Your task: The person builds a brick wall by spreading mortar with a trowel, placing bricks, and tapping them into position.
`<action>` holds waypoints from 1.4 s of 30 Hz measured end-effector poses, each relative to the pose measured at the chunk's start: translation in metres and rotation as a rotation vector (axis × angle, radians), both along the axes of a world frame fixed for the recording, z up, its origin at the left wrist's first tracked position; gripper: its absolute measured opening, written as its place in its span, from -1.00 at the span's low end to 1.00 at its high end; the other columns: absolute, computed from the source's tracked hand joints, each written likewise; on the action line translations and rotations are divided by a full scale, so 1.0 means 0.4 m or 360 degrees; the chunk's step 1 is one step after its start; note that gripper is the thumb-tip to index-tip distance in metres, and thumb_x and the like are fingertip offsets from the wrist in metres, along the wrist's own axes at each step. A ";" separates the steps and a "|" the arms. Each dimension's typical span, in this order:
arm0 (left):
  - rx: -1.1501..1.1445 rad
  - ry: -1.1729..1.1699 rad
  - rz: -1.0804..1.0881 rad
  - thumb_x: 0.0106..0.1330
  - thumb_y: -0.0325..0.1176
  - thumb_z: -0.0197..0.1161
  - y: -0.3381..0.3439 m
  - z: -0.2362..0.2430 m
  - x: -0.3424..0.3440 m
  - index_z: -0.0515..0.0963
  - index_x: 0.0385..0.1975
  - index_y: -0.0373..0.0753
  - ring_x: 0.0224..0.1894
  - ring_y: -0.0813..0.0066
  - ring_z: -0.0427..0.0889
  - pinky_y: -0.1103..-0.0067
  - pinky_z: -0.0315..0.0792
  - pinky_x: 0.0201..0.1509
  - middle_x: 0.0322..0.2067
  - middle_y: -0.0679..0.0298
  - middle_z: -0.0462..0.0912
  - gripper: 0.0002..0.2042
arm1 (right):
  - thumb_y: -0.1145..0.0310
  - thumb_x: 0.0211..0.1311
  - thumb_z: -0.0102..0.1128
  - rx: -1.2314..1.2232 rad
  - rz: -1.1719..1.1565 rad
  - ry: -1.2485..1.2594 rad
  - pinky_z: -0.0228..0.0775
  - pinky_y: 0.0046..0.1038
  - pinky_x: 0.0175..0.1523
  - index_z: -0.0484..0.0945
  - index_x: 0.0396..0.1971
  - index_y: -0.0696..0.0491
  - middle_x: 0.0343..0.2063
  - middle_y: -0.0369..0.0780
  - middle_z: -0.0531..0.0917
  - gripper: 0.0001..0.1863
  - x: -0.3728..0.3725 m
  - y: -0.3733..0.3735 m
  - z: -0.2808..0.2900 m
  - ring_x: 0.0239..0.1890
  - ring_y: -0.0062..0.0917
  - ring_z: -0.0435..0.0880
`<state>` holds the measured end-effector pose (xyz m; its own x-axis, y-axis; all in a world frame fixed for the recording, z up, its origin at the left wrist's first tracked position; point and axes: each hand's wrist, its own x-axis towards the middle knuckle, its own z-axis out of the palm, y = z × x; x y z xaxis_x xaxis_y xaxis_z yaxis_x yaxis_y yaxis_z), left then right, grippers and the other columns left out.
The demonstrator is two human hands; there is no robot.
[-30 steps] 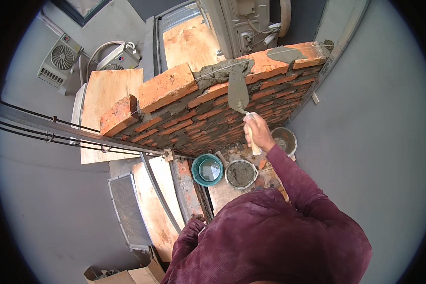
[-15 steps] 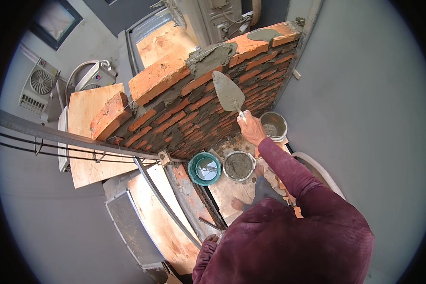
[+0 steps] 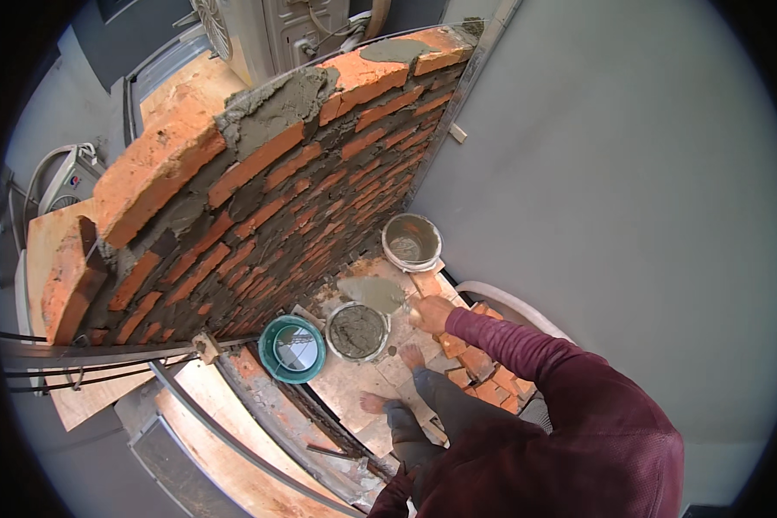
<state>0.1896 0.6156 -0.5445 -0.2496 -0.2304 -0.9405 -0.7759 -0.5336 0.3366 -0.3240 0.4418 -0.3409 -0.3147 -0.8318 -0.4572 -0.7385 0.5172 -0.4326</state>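
Note:
My right hand is closed around the handle of a pointed trowel, slightly blurred. The blade hangs above a round bucket of grey mortar, apart from it. To my left rises a brick wall with grey joints. A bed of wet mortar fills a gap in its top course between two bricks. More mortar lies on top of a farther brick. My left sleeve shows low beside my leg; the fingers there are too dark to make out.
A green bucket of water stands left of the mortar. A greyish bucket sits in the corner by the grey wall. Loose bricks lie right of my feet. A metal rail crosses the wall's near end.
My right hand and the trowel have come down from beside the wall's top to above the mortar bucket. The view has shifted right, and my left hand has dropped lower.

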 end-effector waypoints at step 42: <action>-0.0232 -0.0360 -0.0353 -0.04 -0.02 0.38 -0.005 -0.026 -0.315 0.49 0.13 -0.03 0.43 0.06 0.05 0.16 -0.02 0.45 0.35 0.15 0.21 -0.36 | 0.35 0.17 0.12 0.1059 0.0383 0.0078 0.44 -0.30 0.13 0.41 0.03 0.29 -0.03 0.04 0.60 -0.54 0.144 -0.126 -0.938 0.04 -0.17 0.61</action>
